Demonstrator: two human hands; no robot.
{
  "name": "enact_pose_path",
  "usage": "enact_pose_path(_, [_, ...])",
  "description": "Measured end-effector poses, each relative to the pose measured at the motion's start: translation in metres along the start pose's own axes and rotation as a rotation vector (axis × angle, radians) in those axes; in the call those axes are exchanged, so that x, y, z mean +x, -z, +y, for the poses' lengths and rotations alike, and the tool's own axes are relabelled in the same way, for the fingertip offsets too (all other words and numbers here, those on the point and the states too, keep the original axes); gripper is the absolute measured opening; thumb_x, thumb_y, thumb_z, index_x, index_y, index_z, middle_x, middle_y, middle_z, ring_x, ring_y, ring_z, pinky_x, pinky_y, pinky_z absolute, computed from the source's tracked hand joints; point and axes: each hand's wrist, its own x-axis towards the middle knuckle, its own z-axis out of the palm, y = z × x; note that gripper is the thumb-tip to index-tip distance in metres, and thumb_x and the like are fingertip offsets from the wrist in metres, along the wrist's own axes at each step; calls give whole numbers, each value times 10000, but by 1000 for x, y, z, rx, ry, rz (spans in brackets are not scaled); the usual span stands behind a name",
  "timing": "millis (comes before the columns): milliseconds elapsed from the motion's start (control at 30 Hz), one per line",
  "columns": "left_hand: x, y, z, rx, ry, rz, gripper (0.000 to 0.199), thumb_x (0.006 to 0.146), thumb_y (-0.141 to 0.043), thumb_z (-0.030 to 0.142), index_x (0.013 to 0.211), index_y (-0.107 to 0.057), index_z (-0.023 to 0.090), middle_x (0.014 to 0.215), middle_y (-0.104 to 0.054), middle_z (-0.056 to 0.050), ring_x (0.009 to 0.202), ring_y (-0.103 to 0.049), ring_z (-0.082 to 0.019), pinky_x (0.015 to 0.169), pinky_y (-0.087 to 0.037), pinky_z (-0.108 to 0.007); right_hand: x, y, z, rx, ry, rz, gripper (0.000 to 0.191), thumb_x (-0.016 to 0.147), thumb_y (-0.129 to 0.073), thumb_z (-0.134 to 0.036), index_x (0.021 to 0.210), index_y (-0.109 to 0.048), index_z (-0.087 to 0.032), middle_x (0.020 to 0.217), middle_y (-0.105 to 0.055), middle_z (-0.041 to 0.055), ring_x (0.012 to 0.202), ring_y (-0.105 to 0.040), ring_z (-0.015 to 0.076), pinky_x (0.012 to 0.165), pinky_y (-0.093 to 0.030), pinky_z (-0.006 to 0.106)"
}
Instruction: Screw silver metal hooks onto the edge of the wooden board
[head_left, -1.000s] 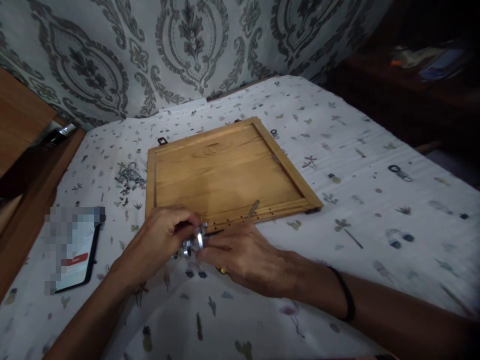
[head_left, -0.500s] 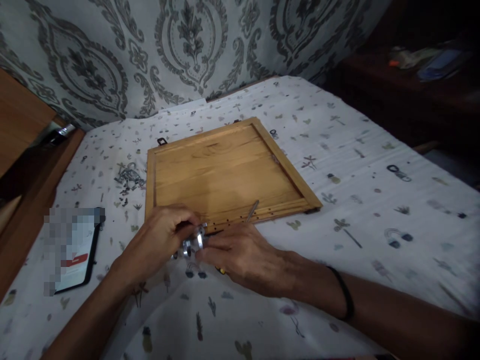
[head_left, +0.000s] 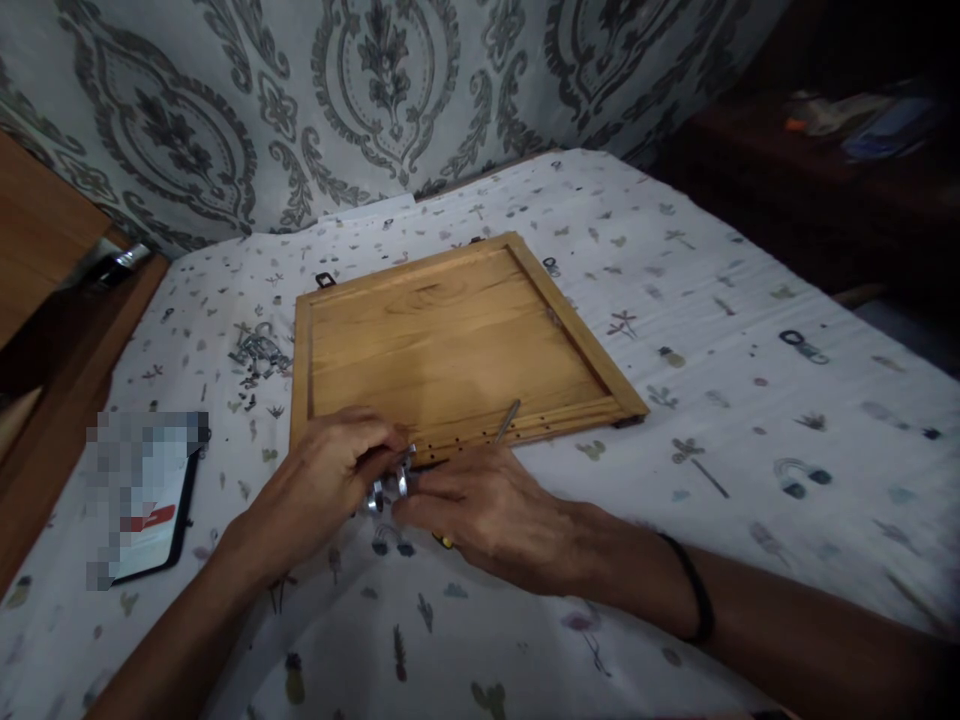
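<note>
My left hand (head_left: 334, 455) is closed at the near left corner of a framed wooden panel (head_left: 442, 340). It pinches a shiny metal fitting (head_left: 375, 495) with curved, ring-like bands. From the right, my right hand (head_left: 487, 510) touches the same fitting with thumb and forefinger. A thin metal shaft (head_left: 508, 418) sticks out above the right hand, and a yellow and black end shows below it; this looks like a screwdriver tucked in the palm, mostly hidden. Small dark holes (head_left: 457, 440) run along the panel's near edge.
A pile of small metal hardware (head_left: 261, 352) lies left of the panel. A phone (head_left: 161, 510) with a lit screen rests at the left. The patterned cloth (head_left: 720, 330) covers the surface, and a grey patterned curtain (head_left: 382, 90) hangs behind.
Both hands keep nearly the same place and hold on the metal fitting. The fitting's bands have turned slightly between the fingers; the view has shifted a little.
</note>
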Motion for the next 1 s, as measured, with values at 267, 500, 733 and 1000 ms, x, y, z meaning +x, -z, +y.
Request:
enact_pose_path(267, [2,0,-1,-98,60,-42,169,875,-573,139,763,-688,194,763,-719,1,707,-657,-135,630,-458,-229,0,-2,1,-4,-10,2,351,932,-379,-7,758,-646,-155,630,-606,-10,568,-491,126,522,-303,291])
enact_pose_path(500, [2,2,-5,-133,67,-58,137,855,-602,118,781,-689,195,785,-735,6,723,-677,-139,651,-480,-229,0,-1,0,3,-18,7,337,944,-397,-27,794,-666,-163,622,-612,-15,563,-496,126,514,-308,281])
enact_pose_path(733, [0,2,-6,-102,54,-61,134,868,-617,126,864,-718,214,845,-746,11,772,-686,-140,683,-485,-228,0,-1,1,14,-12,-10,330,931,-391,-12,803,-659,-157,666,-644,-3,591,-529,131,531,-328,291])
enact_pose_path(1000, [-1,10,-3,-56,41,-61,107,912,-611,187,916,-711,226,900,-742,11,810,-686,-140,703,-495,-222,1,-1,1,35,-3,25,346,947,-378,-24,819,-673,-154,656,-640,-10,587,-531,126,539,-356,281])
